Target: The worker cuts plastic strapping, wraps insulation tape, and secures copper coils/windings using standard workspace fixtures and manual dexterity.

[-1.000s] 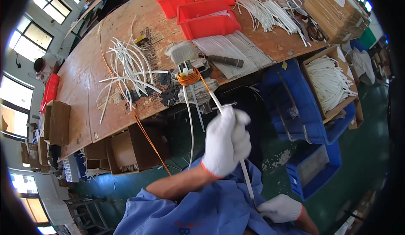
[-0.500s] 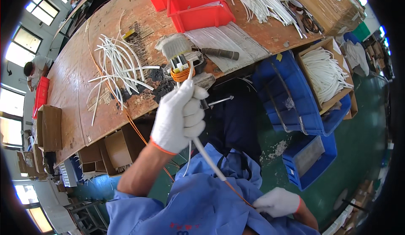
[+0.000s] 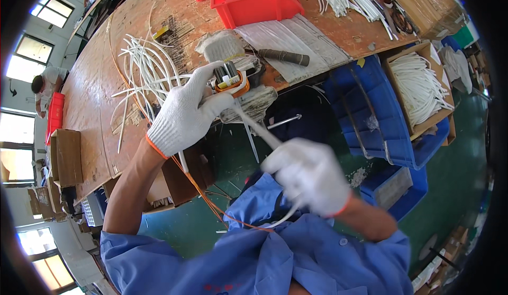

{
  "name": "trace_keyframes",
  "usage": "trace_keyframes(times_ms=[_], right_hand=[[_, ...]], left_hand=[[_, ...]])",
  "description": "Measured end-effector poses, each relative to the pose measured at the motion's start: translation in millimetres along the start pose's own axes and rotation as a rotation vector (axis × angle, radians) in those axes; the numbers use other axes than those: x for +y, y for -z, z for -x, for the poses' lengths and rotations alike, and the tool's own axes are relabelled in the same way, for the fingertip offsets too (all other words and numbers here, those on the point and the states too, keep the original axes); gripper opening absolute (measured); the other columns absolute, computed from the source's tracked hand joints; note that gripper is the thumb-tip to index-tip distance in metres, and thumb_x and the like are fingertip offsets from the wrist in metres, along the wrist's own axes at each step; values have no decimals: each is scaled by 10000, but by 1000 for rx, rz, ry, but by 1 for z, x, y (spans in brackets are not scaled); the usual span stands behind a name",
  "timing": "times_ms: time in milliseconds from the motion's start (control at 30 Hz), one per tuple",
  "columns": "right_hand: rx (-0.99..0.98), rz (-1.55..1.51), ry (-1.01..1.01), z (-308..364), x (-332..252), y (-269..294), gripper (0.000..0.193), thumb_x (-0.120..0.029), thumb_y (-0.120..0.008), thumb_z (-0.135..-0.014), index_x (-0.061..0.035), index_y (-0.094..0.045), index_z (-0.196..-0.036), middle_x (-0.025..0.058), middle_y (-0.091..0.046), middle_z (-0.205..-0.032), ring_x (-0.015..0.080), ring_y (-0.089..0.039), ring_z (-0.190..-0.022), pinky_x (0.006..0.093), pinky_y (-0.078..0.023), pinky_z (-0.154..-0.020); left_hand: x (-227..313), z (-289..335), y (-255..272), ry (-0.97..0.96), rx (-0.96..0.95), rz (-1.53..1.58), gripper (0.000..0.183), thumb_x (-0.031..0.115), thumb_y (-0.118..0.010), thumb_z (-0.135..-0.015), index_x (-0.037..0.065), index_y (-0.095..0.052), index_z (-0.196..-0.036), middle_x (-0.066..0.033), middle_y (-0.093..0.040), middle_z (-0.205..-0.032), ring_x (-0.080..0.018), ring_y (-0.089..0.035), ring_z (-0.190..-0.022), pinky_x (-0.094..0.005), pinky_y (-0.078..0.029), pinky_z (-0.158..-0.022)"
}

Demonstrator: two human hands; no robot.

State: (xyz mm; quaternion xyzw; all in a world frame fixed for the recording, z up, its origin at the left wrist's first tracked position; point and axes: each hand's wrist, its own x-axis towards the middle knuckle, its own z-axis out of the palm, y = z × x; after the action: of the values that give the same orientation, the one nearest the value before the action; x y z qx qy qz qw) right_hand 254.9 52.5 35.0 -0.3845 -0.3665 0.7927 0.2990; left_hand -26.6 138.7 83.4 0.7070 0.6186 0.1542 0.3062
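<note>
Two gloved hands, left hand (image 3: 182, 112) clamped on white tube (image 3: 254, 125) at bench edge (image 3: 132, 160), right hand (image 3: 312, 176) closed on its lower end.

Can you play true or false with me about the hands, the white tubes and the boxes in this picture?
1. Both hands wear white gloves. True: left hand, right hand.
2. The left hand is at the orange-collared fixture. True.
3. The bins on the workbench are green. False: the plastic bins are red.
4. The right hand is empty. False: it grips a white tube.
5. The cardboard box holds white tubes. True.
</note>
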Motion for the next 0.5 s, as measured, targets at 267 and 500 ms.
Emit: trace_keyframes(times_ms=[267, 500], right_hand=[[614, 1824, 1303, -107, -85, 77, 209, -241, -798, -969, -169, -817, -1164, 60, -718, -902, 307, -719, -838, 422, -581, -793], [59, 1892, 1382, -89, -12, 28, 378, -264, -741, -934, -304, -792, -1306, -23, -449, -785, 142, -474, -635, 315, -364, -545]], left_hand=[[-27, -18, -16, -221, 48, -68, 790, 176, -876, -949, 35, -466, -1610, -172, -847, -1032, -279, -849, -1027, -379, -689, -876], [-40, -24, -24, -339, 76, -35, 776, 139, -866, -951, 5, -470, -1605, -136, -840, -975, -221, -855, -910, -325, -638, -789]])
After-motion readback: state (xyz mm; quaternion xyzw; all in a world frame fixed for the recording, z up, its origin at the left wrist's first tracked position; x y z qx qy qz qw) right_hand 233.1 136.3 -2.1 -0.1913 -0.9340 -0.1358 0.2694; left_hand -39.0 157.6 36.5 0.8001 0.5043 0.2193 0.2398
